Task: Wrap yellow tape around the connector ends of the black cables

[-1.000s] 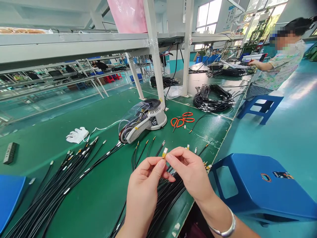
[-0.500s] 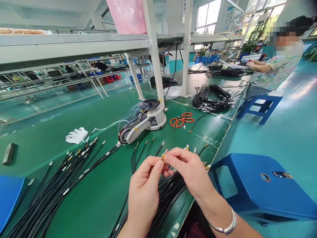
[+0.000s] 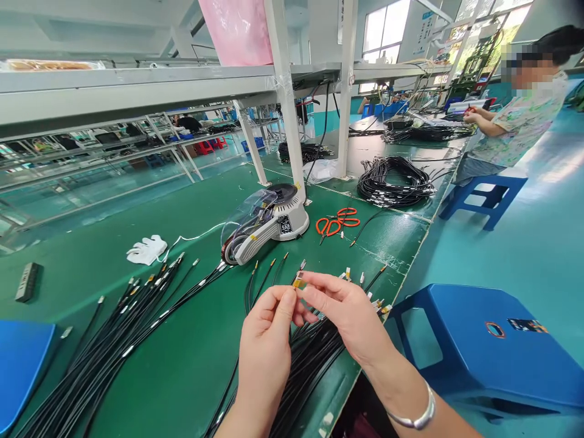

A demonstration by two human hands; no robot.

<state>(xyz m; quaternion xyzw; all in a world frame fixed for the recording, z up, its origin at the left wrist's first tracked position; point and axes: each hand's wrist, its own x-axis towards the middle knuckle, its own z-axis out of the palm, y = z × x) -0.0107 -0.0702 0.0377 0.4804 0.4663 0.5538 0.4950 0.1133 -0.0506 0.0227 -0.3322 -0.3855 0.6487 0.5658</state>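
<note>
The left hand [image 3: 263, 347] and right hand [image 3: 344, 313] pinch a small yellow-banded cable connector [image 3: 299, 281] tightly between their fingertips, above a bundle of black cables [image 3: 314, 359] lying at the front edge of the green tabletop [image 3: 191, 371]. More cable ends [image 3: 269, 271] fan out just beyond, toward an electric tape dispenser [image 3: 269, 228].

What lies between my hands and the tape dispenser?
In the head view, black cables with metal-tipped ends lie there on the green bench mat.

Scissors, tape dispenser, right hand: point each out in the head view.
Orange scissors [image 3: 338, 223], head view, on the handles.
Tape dispenser [image 3: 296, 213], head view, on the white casing.
Right hand [image 3: 347, 310], head view, on its back.
</note>
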